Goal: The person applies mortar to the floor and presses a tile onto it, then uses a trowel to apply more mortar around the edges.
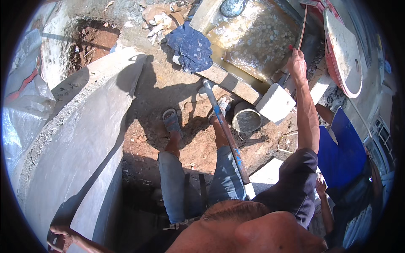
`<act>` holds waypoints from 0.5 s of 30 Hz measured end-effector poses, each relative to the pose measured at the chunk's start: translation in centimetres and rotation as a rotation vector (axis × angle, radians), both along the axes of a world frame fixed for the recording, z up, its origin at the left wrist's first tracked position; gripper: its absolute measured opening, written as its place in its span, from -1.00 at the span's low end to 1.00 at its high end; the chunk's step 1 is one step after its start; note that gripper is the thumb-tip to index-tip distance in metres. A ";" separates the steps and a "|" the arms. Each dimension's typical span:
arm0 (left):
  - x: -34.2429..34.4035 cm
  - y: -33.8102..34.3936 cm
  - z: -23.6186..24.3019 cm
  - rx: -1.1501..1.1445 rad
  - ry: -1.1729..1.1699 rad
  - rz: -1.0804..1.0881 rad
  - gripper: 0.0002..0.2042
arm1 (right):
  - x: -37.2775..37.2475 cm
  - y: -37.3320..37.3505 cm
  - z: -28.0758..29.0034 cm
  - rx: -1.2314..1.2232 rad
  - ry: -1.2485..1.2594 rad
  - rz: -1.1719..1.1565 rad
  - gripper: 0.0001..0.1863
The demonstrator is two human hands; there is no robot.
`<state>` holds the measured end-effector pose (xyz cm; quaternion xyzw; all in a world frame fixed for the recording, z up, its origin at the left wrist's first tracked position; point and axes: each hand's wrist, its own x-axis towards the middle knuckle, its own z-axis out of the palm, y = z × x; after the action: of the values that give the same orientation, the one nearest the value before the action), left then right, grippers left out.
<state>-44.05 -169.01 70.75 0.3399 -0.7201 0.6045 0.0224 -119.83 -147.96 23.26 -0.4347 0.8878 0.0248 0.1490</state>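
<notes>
My right arm reaches forward to the upper right. Its hand (pixel 297 65) is closed round a thin reddish-brown rod (pixel 303 29), which runs up from my fist, and a small red tip shows beside my fingers. Below this hand stand a white block (pixel 276 103) and a shallow basin (pixel 238 78) of murky water with a pebbly, shiny surface. At the lower left edge, my left hand (pixel 61 238) has its fingers curled beside a curved grey concrete wall (pixel 80 135). Something small and pale shows at its fingertips, too cut off to name.
A rusty, blue-flecked pole (pixel 225 126) slants past my legs beside a dark bucket (pixel 246 119). Blue cloth (pixel 190 46) lies on the basin's edge. A person in blue (pixel 341 152) is close on my right, near a red-rimmed pale oval panel (pixel 345 55). A dug hole (pixel 95 44) lies far left.
</notes>
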 end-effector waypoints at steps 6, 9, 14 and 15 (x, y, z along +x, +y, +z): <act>1.1 -0.4 -0.1 -0.044 0.037 -0.029 -0.40 | -7.4 1.9 5.1 0.063 0.019 -0.111 -0.61; -0.2 -0.1 2.6 -0.070 -0.008 -0.035 -0.39 | -9.0 -0.3 4.6 -0.147 0.107 -0.061 -0.59; 0.9 1.0 3.2 -0.037 -0.032 0.112 -0.42 | 1.9 -3.8 -1.7 0.243 -0.140 -0.031 -0.42; 0.3 0.3 3.0 -0.057 -0.054 0.105 -0.42 | 3.3 -4.8 -5.4 0.298 -0.110 -0.014 -0.37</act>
<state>-43.78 -168.76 73.79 0.3600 -0.6841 0.6341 -0.0191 -116.52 -152.79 17.91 -0.4022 0.8678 0.1314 0.2605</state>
